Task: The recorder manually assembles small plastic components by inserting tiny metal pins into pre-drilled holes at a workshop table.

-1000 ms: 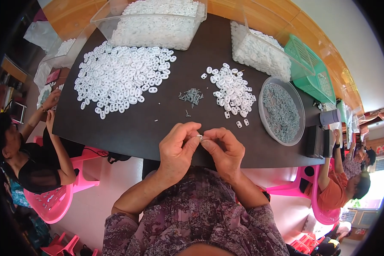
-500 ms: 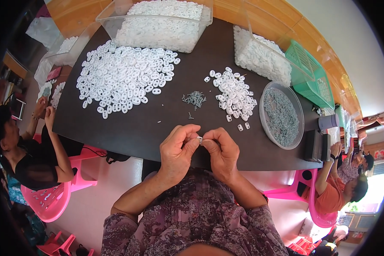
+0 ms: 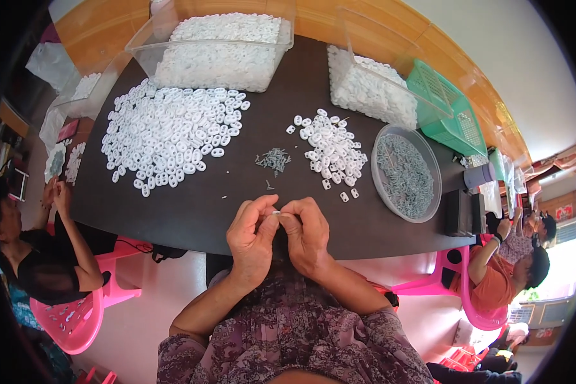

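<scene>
Just over the table's near edge, my left hand (image 3: 249, 240) pinches a small white plastic piece (image 3: 276, 213) between thumb and forefinger. My right hand (image 3: 306, 233) meets it from the other side, thumb and forefinger closed at the piece's right end. Whether those fingers hold something of their own is hidden. Straight beyond the hands lies a small heap of grey screws (image 3: 273, 160), with a couple of stray ones nearer me. A large pile of white two-hole pieces (image 3: 173, 131) spreads to the left. To the right is a smaller pile of white pieces (image 3: 334, 146).
Two clear bins, one at back left (image 3: 131, 48) and one at back right (image 3: 443, 110), hold white pieces. A round tub (image 3: 439, 185) holds grey screws. Beyond are a green basket (image 3: 441, 131), a purple-grey cup (image 3: 479, 175) and a black box (image 3: 456, 214). People sit at both sides.
The whole view has shifted, so the table's things appear farther left and lower. My hands have drawn closer together, and the white piece now shows as a thin edge.
</scene>
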`<state>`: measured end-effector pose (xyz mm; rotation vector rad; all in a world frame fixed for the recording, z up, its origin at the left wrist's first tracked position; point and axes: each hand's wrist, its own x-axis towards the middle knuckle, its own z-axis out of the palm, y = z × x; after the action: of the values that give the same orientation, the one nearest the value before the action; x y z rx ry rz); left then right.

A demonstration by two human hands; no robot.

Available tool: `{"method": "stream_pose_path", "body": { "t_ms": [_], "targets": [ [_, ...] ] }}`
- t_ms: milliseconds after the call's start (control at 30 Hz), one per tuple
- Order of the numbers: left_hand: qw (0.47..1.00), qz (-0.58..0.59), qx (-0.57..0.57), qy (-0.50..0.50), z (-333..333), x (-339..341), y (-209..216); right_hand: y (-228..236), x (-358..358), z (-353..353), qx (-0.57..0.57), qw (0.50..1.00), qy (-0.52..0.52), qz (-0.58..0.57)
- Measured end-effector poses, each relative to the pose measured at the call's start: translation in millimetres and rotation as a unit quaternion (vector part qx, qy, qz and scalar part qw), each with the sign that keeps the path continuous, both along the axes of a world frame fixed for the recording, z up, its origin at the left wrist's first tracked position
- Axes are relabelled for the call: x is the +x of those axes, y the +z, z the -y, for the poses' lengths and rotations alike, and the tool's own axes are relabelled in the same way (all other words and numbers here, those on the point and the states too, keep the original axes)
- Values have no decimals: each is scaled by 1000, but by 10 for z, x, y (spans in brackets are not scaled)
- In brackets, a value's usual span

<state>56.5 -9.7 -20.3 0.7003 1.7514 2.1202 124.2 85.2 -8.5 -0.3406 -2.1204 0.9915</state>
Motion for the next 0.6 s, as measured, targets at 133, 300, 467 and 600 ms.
{"method": "stream_pose_path", "body": {
  "t_ms": [133, 300, 467, 600],
  "targets": [
    [995, 69, 42, -50, 10, -57, 14, 121, 75, -263, 45, 999, -16, 18],
    [990, 92, 81, -73, 12, -87, 63, 147, 145, -895, 152, 974, -131, 109],
    [987, 114, 83, -80, -20, -65, 58, 68, 31, -1075, 269, 951, -103, 115],
    [987, 122, 80, -66, -38, -49, 42, 30, -99, -1144, 338, 921, -53, 184]
  ]
}}
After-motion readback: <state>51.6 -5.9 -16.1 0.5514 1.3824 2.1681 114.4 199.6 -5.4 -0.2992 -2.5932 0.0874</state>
